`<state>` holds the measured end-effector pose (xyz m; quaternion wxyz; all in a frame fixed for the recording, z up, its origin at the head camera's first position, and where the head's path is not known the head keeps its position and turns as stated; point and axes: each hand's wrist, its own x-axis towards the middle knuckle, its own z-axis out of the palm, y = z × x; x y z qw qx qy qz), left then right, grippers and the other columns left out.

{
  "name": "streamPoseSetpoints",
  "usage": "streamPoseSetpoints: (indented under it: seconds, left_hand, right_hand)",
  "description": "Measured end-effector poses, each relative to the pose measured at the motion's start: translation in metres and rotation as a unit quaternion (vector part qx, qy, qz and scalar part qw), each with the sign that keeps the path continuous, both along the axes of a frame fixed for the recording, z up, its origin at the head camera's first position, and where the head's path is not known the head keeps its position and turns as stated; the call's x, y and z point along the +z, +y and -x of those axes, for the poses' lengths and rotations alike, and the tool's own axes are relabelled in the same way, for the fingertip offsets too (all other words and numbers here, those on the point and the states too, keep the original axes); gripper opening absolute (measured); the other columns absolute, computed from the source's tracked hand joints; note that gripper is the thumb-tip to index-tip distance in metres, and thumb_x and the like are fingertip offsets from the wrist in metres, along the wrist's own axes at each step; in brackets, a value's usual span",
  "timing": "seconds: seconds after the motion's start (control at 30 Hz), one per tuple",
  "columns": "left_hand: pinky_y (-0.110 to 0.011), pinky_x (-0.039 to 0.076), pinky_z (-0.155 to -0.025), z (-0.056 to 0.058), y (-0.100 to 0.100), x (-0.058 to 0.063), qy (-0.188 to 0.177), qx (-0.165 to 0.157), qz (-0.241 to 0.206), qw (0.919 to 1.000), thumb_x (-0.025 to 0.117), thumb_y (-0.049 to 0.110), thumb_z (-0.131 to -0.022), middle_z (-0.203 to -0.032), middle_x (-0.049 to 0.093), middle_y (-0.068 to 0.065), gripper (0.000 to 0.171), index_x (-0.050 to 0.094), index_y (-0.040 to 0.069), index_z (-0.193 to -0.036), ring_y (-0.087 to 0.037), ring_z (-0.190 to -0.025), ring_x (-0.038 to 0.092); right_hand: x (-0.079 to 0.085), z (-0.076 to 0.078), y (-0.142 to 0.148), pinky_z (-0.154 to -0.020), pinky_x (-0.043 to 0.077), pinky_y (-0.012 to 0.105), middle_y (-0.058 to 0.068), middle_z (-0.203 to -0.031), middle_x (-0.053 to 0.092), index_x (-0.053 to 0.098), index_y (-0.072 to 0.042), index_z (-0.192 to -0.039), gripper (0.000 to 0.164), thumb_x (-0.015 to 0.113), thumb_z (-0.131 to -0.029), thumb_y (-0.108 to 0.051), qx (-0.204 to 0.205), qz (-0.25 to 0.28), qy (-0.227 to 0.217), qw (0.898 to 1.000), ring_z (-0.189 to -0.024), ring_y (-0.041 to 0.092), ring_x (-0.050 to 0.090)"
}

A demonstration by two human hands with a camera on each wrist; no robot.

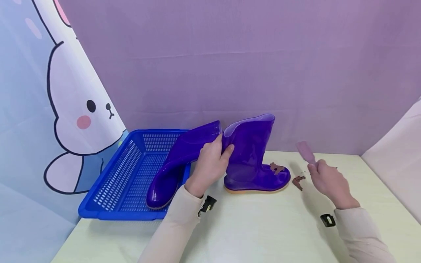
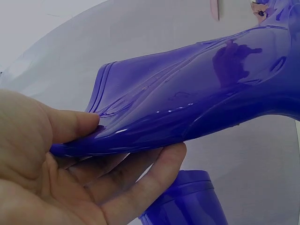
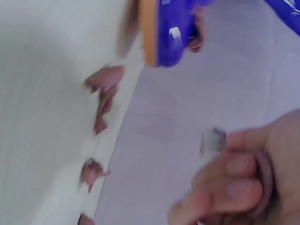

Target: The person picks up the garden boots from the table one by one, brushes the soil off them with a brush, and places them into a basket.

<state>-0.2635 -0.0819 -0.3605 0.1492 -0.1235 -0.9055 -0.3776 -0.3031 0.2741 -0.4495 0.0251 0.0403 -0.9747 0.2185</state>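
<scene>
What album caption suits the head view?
Left hand gripping an upright purple boot with brown bits on its toe, right hand holding a pink tool.

Plain pale-beige sleeves (image 1: 358,228) each have a black fitting (image 1: 209,204) beside the cuff (image 1: 189,199).

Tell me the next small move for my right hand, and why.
Probably bring the flat pinkish tool in your right hand down to the brown patch on the standing boot. That patch sits on the foot near the toe, the tool is apart from the boot, and your left hand pinches the shaft's top, which should help steady it.
</scene>
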Motion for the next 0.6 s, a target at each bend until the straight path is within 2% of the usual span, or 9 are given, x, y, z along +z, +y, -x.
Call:
streamPoseSetpoints:
  seconds: [0.1, 0.17, 0.3, 0.43, 0.6]
  left_hand:
    - [-0.041, 0.055, -0.083, 0.000, 0.001, -0.001, -0.007, -0.002, 0.002, 1.0000, 0.056, 0.026, -0.106, -0.078, 0.062, -0.005, 0.047, 0.050, 0.000, -0.145, -0.022, -0.082, 0.067]
    - [-0.038, 0.053, -0.079, 0.000, 0.000, 0.000, -0.013, -0.002, 0.002, 0.9999, 0.056, 0.028, -0.106, -0.068, 0.049, 0.000, 0.051, 0.047, -0.001, -0.148, -0.019, -0.071, 0.062]
    - [-0.037, 0.051, -0.080, -0.001, 0.001, 0.002, -0.029, -0.004, -0.004, 0.9996, 0.056, 0.029, -0.106, -0.064, 0.041, 0.003, 0.059, 0.040, -0.002, -0.153, -0.016, -0.062, 0.056]
    - [-0.039, 0.052, -0.086, -0.002, 0.001, 0.004, -0.039, -0.005, -0.005, 0.9992, 0.055, 0.030, -0.106, -0.064, 0.041, 0.002, 0.062, 0.035, -0.004, -0.155, -0.018, -0.064, 0.058]
    - [-0.040, 0.053, -0.089, -0.003, 0.001, 0.004, -0.025, 0.001, -0.003, 0.9997, 0.055, 0.028, -0.106, -0.069, 0.051, -0.002, 0.057, 0.041, -0.002, -0.153, -0.022, -0.079, 0.064]
  right_hand:
    - [-0.001, -0.003, -0.012, -0.057, 0.039, 0.033, 0.010, -0.082, 0.063, 0.056, 0.000, -0.103, 0.045, 0.031, -0.112, -0.036, 0.068, 0.042, -0.002, 0.997, -0.066, 0.019, 0.052]
    - [0.000, -0.005, -0.021, -0.057, 0.037, 0.030, 0.006, -0.078, 0.061, 0.057, -0.004, -0.097, 0.040, 0.036, -0.112, -0.034, 0.115, 0.061, -0.002, 0.991, -0.063, 0.014, 0.047]
    - [-0.001, -0.010, -0.033, -0.056, 0.031, 0.027, -0.002, -0.069, 0.042, 0.053, -0.012, -0.086, 0.033, 0.042, -0.111, -0.031, 0.166, 0.062, -0.008, 0.984, -0.058, 0.010, 0.037]
    - [-0.006, -0.011, -0.037, -0.058, 0.030, 0.028, -0.004, -0.069, 0.040, 0.052, -0.014, -0.087, 0.028, 0.043, -0.110, -0.028, 0.161, 0.013, -0.004, 0.987, -0.061, 0.012, 0.038]
    - [-0.008, -0.009, -0.037, -0.053, 0.032, 0.034, 0.000, -0.069, 0.045, 0.053, -0.014, -0.090, 0.030, 0.041, -0.110, -0.033, 0.110, -0.048, 0.013, 0.993, -0.062, 0.018, 0.045]
